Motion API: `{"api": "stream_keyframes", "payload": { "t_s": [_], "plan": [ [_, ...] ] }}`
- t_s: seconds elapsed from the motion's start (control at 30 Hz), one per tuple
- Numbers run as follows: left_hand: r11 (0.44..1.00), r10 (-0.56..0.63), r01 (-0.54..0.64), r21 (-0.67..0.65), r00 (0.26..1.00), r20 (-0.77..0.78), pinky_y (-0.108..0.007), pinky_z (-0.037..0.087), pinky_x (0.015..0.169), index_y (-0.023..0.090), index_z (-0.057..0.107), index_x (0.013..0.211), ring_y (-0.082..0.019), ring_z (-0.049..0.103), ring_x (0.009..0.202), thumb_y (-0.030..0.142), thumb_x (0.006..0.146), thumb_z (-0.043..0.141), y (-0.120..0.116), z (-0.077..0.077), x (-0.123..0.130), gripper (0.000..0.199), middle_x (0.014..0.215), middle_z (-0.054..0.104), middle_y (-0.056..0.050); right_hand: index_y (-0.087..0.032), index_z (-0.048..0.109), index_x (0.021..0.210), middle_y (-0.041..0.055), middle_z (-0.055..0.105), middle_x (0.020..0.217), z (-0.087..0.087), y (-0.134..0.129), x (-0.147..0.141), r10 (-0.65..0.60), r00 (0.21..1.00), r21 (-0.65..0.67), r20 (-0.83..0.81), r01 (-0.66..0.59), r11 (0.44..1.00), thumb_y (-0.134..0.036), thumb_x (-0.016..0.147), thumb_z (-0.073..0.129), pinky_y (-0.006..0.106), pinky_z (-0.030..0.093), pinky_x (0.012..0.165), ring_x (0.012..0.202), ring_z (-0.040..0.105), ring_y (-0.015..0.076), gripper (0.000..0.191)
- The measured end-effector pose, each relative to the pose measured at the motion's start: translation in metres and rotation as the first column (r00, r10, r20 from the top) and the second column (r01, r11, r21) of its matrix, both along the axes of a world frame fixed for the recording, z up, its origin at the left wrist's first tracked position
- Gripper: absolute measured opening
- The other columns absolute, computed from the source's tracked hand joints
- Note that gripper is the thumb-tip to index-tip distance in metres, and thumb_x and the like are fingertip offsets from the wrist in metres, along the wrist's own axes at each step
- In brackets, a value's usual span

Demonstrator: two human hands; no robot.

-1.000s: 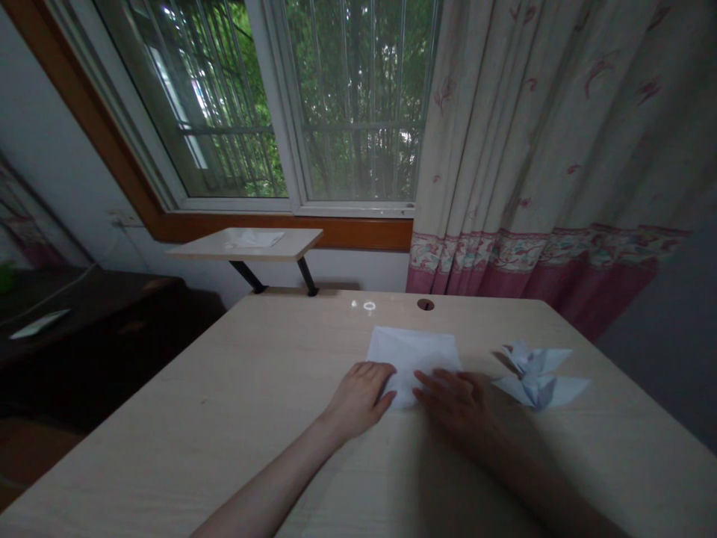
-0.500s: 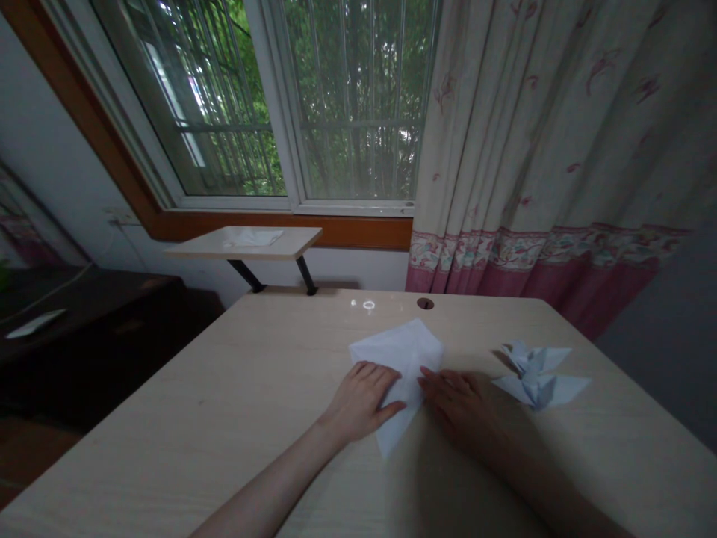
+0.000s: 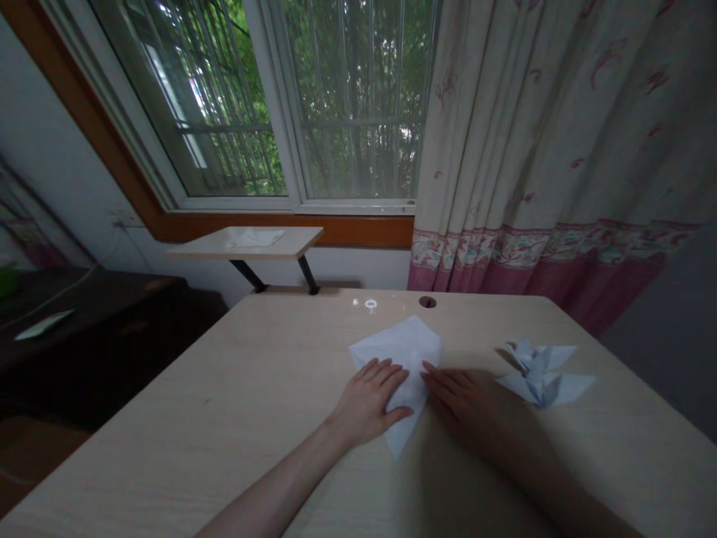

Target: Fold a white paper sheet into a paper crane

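Observation:
A folded sheet of white paper [image 3: 408, 345] lies on the pale wooden desk [image 3: 246, 388], its narrow point towards me. On its left part rests my left hand [image 3: 374, 400], palm down, with the thumb apart from the fingers. My right hand [image 3: 460, 403] lies at the paper's right edge, fingers stretched out and their tips touching it. Both hands press on the paper without gripping it. To the right of my right hand sit two folded paper cranes [image 3: 546, 377], close together.
A small raised shelf [image 3: 302, 237] on black legs stands at the desk's far left, bearing white paper [image 3: 258, 237]. A round cable hole [image 3: 427, 302] is near the back edge. A curtain [image 3: 504, 258] hangs behind; a dark cabinet [image 3: 112, 336] stands left.
The paper's near point has turned slightly to the right. My left hand has shifted a little right with it, while my right hand stays along the edge.

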State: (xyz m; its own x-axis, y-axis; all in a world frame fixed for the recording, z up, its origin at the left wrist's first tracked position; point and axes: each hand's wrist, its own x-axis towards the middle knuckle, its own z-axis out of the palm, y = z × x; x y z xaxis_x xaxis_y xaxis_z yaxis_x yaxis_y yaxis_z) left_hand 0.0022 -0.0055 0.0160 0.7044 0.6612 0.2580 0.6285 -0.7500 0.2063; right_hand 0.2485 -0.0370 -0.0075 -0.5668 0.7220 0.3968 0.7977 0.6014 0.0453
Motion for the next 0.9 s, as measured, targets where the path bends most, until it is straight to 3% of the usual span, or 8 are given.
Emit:
{"api": "stream_keyframes", "payload": {
  "t_s": [0.27,0.57,0.9],
  "plan": [
    [0.999,-0.037,0.037,-0.013,0.999,-0.032,-0.042,0.04,0.107,0.031,0.046,0.138,-0.026,0.046,0.13,0.05,0.096,0.046,-0.001,0.001,-0.002,0.046,0.141,0.05,-0.004,-0.02,0.052,0.133,0.0081,0.052,0.14,0.0,0.0,0.004,-0.028,0.991,-0.08,-0.128,0.018,0.997,-0.007,0.086,0.038,0.041,0.047,0.102,0.125,0.052,0.0191,0.051],
    [0.987,-0.155,0.153,-0.052,0.986,-0.052,-0.048,0.036,0.105,0.033,0.048,0.137,-0.029,0.044,0.129,0.055,0.094,0.047,0.004,0.007,-0.009,0.048,0.146,0.044,-0.006,-0.019,0.05,0.136,0.0096,0.048,0.143,-0.001,0.002,0.006,-0.041,0.983,-0.123,-0.178,0.019,0.992,-0.008,0.088,0.036,0.044,0.044,0.105,0.131,0.045,0.02,0.051],
    [0.982,-0.178,0.175,-0.078,0.983,-0.039,-0.047,0.037,0.103,0.031,0.049,0.136,-0.03,0.045,0.122,0.057,0.09,0.053,-0.004,0.012,-0.002,0.053,0.144,0.044,-0.007,-0.019,0.052,0.133,0.0092,0.045,0.145,-0.009,0.004,0.004,-0.04,0.977,-0.121,-0.209,0.015,0.993,-0.011,0.092,0.037,0.043,0.042,0.106,0.133,0.042,0.02,0.045]
  ]
}}
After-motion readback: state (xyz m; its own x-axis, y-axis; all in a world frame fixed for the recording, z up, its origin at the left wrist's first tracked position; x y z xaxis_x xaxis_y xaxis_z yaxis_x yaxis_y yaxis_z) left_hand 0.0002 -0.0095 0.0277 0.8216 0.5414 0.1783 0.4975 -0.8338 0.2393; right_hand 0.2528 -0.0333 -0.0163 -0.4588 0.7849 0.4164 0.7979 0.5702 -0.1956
